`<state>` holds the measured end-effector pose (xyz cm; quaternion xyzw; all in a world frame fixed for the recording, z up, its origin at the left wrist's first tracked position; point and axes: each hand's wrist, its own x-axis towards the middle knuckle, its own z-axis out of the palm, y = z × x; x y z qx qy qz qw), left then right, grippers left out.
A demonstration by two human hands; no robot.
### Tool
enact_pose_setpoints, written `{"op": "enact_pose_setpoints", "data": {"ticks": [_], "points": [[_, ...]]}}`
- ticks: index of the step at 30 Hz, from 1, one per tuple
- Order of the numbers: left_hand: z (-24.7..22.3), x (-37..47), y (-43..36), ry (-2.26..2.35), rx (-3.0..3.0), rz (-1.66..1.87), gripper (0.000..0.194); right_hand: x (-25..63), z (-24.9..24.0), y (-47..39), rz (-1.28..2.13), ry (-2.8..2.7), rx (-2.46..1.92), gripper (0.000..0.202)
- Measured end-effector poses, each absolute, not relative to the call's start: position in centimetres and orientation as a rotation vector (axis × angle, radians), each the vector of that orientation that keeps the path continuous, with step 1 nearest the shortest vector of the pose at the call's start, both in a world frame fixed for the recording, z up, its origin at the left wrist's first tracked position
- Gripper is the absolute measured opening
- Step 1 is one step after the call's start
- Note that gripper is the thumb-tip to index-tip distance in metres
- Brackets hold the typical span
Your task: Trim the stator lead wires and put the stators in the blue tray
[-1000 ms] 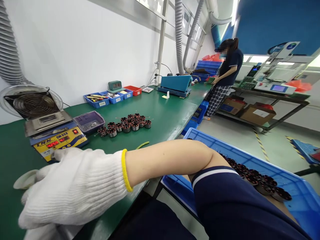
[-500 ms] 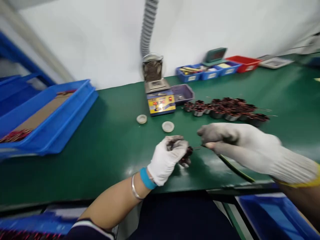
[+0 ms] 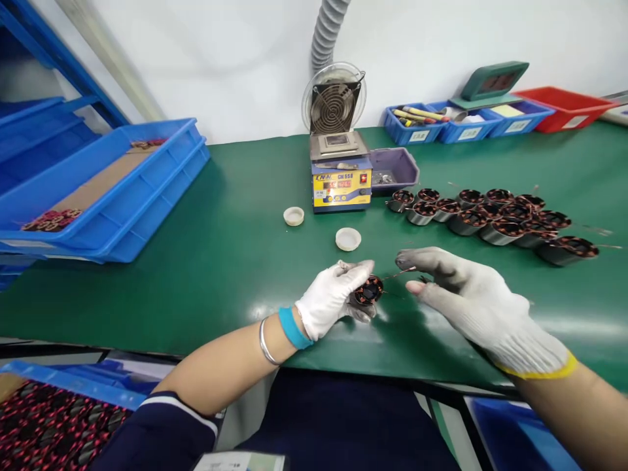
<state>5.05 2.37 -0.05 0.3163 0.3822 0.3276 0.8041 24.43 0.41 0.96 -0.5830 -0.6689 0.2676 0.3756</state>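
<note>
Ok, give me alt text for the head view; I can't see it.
The left hand, white-gloved, holds a copper-wound stator over a green workbench; the gloved right hand is open beside its wire leads. Beyond are two small white dishes, a yellow-fronted digital unit and, to the right, a cluster of stators.

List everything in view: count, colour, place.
Table: one, green, centre.
Wound cores: over a dozen, copper and grey, right.
Held core: one, copper, front.
Dishes: two, white, central.
Unit: one, yellow and blue, behind dishes.
Fan: one, dark, behind unit.
Tray: one, purple, beside unit.
Small bins: three blue, one red, by wall.
Display: one, green, by small bins.
Hose: one, grey, by wall.
Crates: several, blue, left and below table.
Left hand: one, white glove, around held core.
Right hand: one, white glove, beside held core.
</note>
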Motion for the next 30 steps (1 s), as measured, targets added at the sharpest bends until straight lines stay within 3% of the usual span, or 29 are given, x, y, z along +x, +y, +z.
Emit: {"op": "enact_pose_setpoints", "data": {"ticks": [5,10,14,17,19,21,24,26,28,30], "points": [[0.1,5.1,2.1,0.818,0.71,0.651,0.035,24.7,0.2,0.2,0.609,-1.73,-1.326,0.021],[0.1,5.1,2.2,0.764,0.559,0.767,0.019,24.2,1.6,-0.3,0.296,-1.899,-1.142,0.009],[-0.5,5.2,2.8,0.841,0.461,0.989,0.042,23.3,4.5,-1.1,0.097,-2.194,-0.882,0.008],[-1.1,5.4,2.7,0.893,0.567,0.734,0.042,23.3,5.6,-1.3,-0.04,-2.338,-0.816,0.006],[-1.2,5.4,2.5,0.759,0.638,0.418,0.05,23.6,5.7,-1.1,-0.092,-2.354,-0.801,0.005],[-1.0,5.3,2.2,0.618,0.672,0.273,0.047,24.0,5.5,-0.9,-0.109,-2.37,-0.797,0.005],[-0.3,4.9,2.2,0.533,0.569,0.454,0.022,24.3,5.6,-1.0,-0.115,-2.367,-0.844,0.006],[-0.1,4.8,2.5,0.539,0.393,0.702,0.016,24.3,5.8,-1.3,-0.097,-2.315,-0.878,0.009],[-0.1,4.9,2.7,0.604,0.269,0.87,0.031,24.1,6.1,-1.6,-0.077,-2.267,-0.895,0.012],[-0.4,5.1,2.7,0.669,0.283,0.787,0.042,23.9,6.2,-1.9,-0.064,-2.275,-0.892,0.013]]}}
